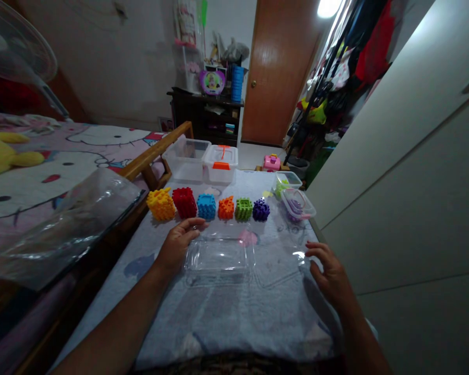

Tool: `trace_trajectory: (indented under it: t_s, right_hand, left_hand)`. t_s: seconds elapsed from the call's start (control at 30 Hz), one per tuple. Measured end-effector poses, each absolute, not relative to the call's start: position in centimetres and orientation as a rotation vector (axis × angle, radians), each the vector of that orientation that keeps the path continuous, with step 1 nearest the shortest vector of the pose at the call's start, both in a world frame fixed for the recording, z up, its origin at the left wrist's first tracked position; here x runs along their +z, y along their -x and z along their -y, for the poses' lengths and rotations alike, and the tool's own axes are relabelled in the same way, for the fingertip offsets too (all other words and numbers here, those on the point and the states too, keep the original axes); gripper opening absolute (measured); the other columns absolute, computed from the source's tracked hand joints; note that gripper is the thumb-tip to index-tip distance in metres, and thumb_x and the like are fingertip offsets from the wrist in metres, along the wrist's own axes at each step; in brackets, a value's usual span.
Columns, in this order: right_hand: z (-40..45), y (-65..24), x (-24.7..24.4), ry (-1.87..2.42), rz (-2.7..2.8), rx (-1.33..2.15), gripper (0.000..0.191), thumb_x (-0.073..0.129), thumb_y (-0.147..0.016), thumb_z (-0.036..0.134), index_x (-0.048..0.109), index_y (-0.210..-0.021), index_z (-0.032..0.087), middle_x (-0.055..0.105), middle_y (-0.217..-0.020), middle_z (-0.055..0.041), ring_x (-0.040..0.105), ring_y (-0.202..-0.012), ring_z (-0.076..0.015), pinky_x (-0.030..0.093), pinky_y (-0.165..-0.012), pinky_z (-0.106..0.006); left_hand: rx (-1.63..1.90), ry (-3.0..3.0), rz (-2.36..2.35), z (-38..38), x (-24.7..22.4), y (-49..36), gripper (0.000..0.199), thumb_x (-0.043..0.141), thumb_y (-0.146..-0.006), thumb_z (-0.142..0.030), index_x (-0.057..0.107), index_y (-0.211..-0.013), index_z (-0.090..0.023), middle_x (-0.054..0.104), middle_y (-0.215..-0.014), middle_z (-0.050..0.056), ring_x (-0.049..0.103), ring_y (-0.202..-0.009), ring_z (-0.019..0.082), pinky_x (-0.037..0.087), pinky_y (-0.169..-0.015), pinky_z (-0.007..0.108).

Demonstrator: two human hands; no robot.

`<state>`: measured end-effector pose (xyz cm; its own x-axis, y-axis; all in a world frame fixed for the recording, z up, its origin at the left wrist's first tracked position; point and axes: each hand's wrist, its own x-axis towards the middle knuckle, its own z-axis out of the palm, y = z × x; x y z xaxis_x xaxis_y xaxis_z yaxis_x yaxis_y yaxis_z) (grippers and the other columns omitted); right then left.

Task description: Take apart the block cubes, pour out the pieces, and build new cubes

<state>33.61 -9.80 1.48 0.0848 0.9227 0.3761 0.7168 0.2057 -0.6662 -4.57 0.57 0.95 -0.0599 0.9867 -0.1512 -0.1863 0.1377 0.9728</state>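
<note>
Where hands [176, 245] [329, 272] curl, glossy plastic clamshell [219, 255], knobbly cubes [207, 207]

Clear plastic container [219, 255] is hogging the middle, with the block row [206, 207] walling off the way straight behind it. Near strip of cloth [226, 323] is leaving a decent lane, but the white cabinet [398, 187] is crowding the right.

A: How is that clear container [218, 255] looking?
B: It's showing smooth, glossy plastic, catching light along its ridges.
A: And the cubes [207, 207]?
B: They're looking rough, knobbly and mostly matt; I'm not telling plastic from foam.
A: What's the tablecloth [226, 317] showing?
B: It's showing matt, lightly wrinkled cloth. The bag [74, 219] is gleaming as crinkled plastic, and the bed rail [160, 150] is showing smooth wood.
</note>
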Motion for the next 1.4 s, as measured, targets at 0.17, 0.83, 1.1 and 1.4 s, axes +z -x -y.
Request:
trace_trajectory:
  t_s: [0.17,0.83,1.1,1.4]
  right_hand:
    - [9.9,-33.8,0.0,1.692,1.832,0.329,0.025,0.047,-0.073,0.013,0.062,-0.089,0.023,0.06,-0.117,-0.0106,0.059,-0.113,-0.0267,0.047,-0.101,-0.045]
    - [5.8,-26.8,0.7,1.865,2.384,0.547,0.078,0.07,-0.078,0.046,0.046,-0.147,0.021,0.03,-0.161,-0.0153,0.022,-0.149,-0.0382,0.023,-0.117,-0.056]
    - [0.2,-28.5,3.6,1.601,2.322,0.363,0.072,0.067,-0.082,0.036,0.041,-0.147,0.02,0.044,-0.151,-0.0165,0.038,-0.141,-0.0315,0.029,-0.117,-0.051]
    - [-11.9,-27.5,4.5,1.683,2.557,0.349,0.119,0.086,-0.06,0.035,0.018,-0.156,0.014,0.028,-0.158,-0.0226,0.023,-0.147,-0.04,0.024,-0.118,-0.053]
  left_hand:
    - [1.234,-0.932,-1.196,-0.4,1.6,4.4,0.03,0.076,-0.06,-0.026,0.074,-0.09,-0.02,0.077,-0.092,0.005,0.069,-0.094,0.025,0.051,-0.083,0.033]
    - [1.245,-0.944,-1.169,-0.3,1.1,4.3,0.029,0.076,-0.063,-0.028,0.073,-0.091,-0.02,0.077,-0.095,0.007,0.068,-0.101,0.027,0.05,-0.09,0.037]
    - [1.214,-0.903,-1.146,-0.3,0.7,4.4,0.03,0.077,-0.064,-0.027,0.073,-0.093,-0.021,0.076,-0.097,0.005,0.069,-0.091,0.024,0.053,-0.078,0.033]
    - [1.235,-0.869,-1.169,-0.2,1.6,4.3,0.032,0.079,-0.06,-0.027,0.072,-0.091,-0.021,0.077,-0.094,0.006,0.07,-0.094,0.027,0.053,-0.079,0.034]
